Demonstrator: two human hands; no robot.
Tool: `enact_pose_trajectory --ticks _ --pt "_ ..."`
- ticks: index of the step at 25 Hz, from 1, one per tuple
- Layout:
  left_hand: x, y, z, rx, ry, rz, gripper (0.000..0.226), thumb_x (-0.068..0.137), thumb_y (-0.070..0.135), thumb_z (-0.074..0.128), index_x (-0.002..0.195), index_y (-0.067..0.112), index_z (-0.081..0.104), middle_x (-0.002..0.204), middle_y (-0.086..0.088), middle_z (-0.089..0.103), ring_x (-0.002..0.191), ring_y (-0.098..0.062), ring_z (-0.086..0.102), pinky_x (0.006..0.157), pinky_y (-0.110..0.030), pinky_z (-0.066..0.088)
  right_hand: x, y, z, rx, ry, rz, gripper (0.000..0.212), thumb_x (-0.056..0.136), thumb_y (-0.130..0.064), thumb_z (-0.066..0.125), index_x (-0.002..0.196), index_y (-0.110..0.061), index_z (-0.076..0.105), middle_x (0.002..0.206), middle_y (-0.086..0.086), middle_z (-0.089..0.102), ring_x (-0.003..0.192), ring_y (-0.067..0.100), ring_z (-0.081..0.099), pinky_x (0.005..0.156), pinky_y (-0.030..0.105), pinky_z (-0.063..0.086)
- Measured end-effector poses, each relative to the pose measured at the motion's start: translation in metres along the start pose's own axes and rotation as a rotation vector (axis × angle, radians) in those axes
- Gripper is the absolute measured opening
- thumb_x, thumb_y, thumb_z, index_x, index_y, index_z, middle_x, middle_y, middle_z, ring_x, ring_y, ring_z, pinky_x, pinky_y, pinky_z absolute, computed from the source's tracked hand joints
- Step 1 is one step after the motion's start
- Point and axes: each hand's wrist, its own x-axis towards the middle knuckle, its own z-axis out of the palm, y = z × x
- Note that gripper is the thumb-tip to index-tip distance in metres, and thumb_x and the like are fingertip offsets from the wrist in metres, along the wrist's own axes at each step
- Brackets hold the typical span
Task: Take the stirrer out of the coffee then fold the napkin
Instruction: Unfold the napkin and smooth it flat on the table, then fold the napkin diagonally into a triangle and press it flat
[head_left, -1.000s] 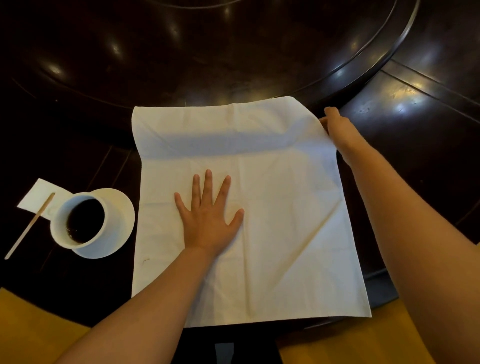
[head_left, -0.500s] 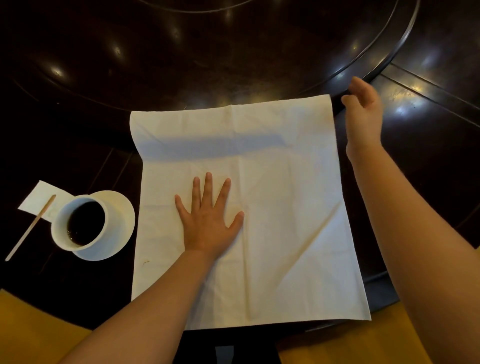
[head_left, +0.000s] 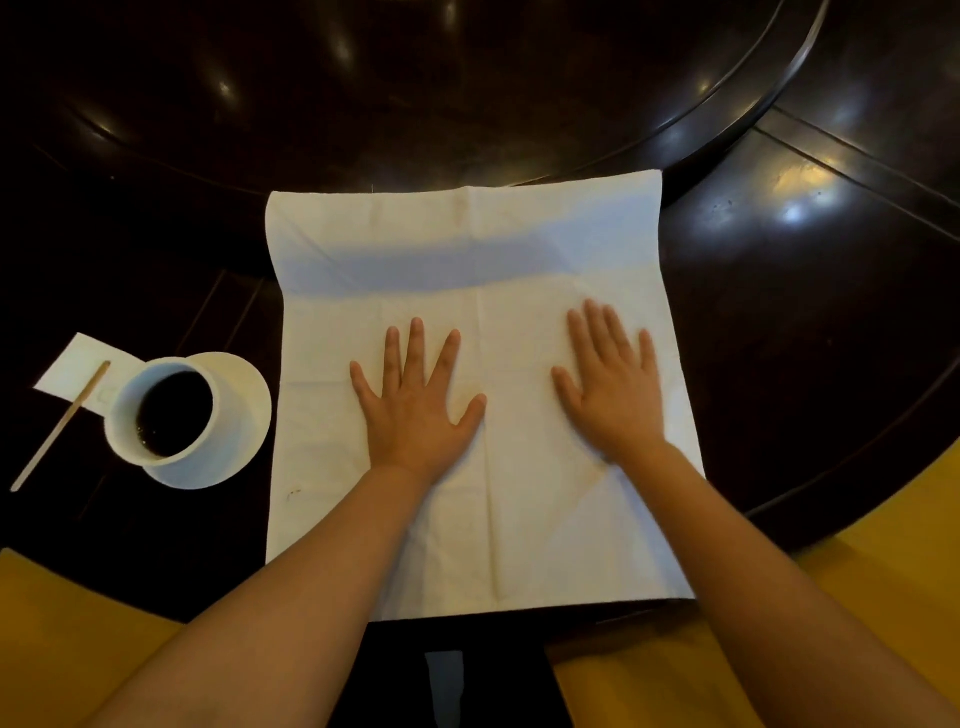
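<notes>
Hands, left hand (head_left: 415, 410) and right hand (head_left: 613, 395), lie flat on unfolded napkin (head_left: 467, 249)

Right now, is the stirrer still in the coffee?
No, the stirrer lies on the table left of the coffee cup, its far end resting on a small white paper.
</notes>
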Motion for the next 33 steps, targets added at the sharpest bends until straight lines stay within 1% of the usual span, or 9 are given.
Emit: enact_pose_trajectory --ticks 4,7,12,17,21,24,27,31,33 --pt "0.000 0.001 -0.002 -0.013 -0.019 0.012 0.072 0.086 0.066 0.022 0.146 0.038 -0.008 0.158 -0.002 -0.013 0.142 -0.024 -0.017 0.109 -0.061 -0.007 -0.022 0.054 -0.023 -0.137 -0.129 0.188 0.072 0.089 -0.057 0.009 0.148 -0.017 0.001 0.158 0.002 0.001 0.143 0.016 -0.005 0.113 0.050 -0.003" --pt "-0.002 0.003 -0.006 -0.005 -0.005 0.005 0.070 0.089 0.062 0.021 0.147 0.034 -0.005 0.158 -0.004 -0.013 0.143 -0.023 -0.015 0.108 -0.063 -0.008 -0.065 0.063 -0.048 -0.099 -0.235 -0.082 0.071 0.088 -0.063 0.011 0.147 -0.025 -0.001 0.157 0.002 -0.004 0.142 0.016 -0.012 0.115 0.053 0.002" --pt "-0.046 0.040 0.001 -0.127 0.140 0.168 0.066 0.087 0.051 0.026 0.147 0.025 0.022 0.157 -0.009 0.015 0.143 -0.025 0.014 0.107 -0.060 0.000 -0.142 0.065 -0.074 -0.118 -0.488 -0.476 0.089 0.079 -0.069 0.043 0.148 -0.030 0.003 0.156 0.000 -0.006 0.142 0.016 -0.015 0.113 0.040 -0.009" --pt "-0.075 0.056 0.024 -0.025 0.082 0.249 0.068 0.085 0.054 0.028 0.147 0.026 0.021 0.156 -0.007 0.019 0.142 -0.025 0.012 0.108 -0.057 0.005 -0.158 0.070 -0.070 -0.190 -0.511 -0.539 0.103 0.069 -0.031 0.078 0.148 -0.026 0.013 0.156 0.006 0.011 0.143 0.026 -0.001 0.111 0.043 0.010" --pt "-0.076 0.056 0.023 -0.015 0.067 0.242 0.070 0.086 0.055 0.026 0.148 0.025 0.016 0.156 -0.008 0.016 0.142 -0.025 0.006 0.108 -0.057 0.003 -0.160 0.071 -0.079 -0.120 -0.449 -0.535 0.084 0.068 -0.022 0.079 0.141 -0.025 0.036 0.151 0.004 0.029 0.139 0.024 0.025 0.108 0.037 0.019" --pt "-0.086 0.063 0.022 -0.021 0.053 0.249 0.071 0.086 0.055 0.026 0.148 0.023 0.015 0.157 -0.009 0.015 0.143 -0.027 0.005 0.108 -0.059 0.004 -0.154 0.070 -0.091 -0.031 -0.309 -0.510 0.041 0.063 -0.015 0.082 0.102 -0.017 0.068 0.112 0.004 0.069 0.104 0.021 0.064 0.088 0.030 0.048" --pt "-0.097 0.069 0.024 -0.027 0.037 0.267 0.070 0.086 0.055 0.025 0.148 0.023 0.015 0.156 -0.010 0.015 0.143 -0.028 0.006 0.109 -0.060 0.005 -0.143 0.062 -0.104 0.147 -0.216 -0.365 0.020 0.072 -0.010 0.077 0.090 -0.014 0.068 0.083 0.000 0.071 0.075 0.015 0.067 0.068 0.022 0.048" --pt "-0.106 0.071 0.021 -0.081 -0.025 0.311 0.062 0.092 0.053 0.019 0.147 0.024 0.021 0.156 -0.008 0.015 0.143 -0.026 0.007 0.109 -0.059 0.004 -0.119 0.044 -0.117 0.332 -0.135 -0.212 0.014 0.081 -0.011 0.069 0.095 -0.011 0.067 0.088 0.002 0.070 0.079 0.015 0.064 0.069 0.018 0.044" --pt "-0.107 0.066 0.017 -0.141 -0.057 0.320 0.062 0.094 0.055 0.001 0.148 0.027 0.016 0.157 -0.005 0.010 0.144 -0.020 0.001 0.110 -0.055 -0.001 -0.101 0.032 -0.122 0.385 -0.125 -0.195 0.014 0.083 -0.011 0.066 0.097 -0.010 0.067 0.092 0.003 0.070 0.082 0.014 0.063 0.073 0.018 0.044"
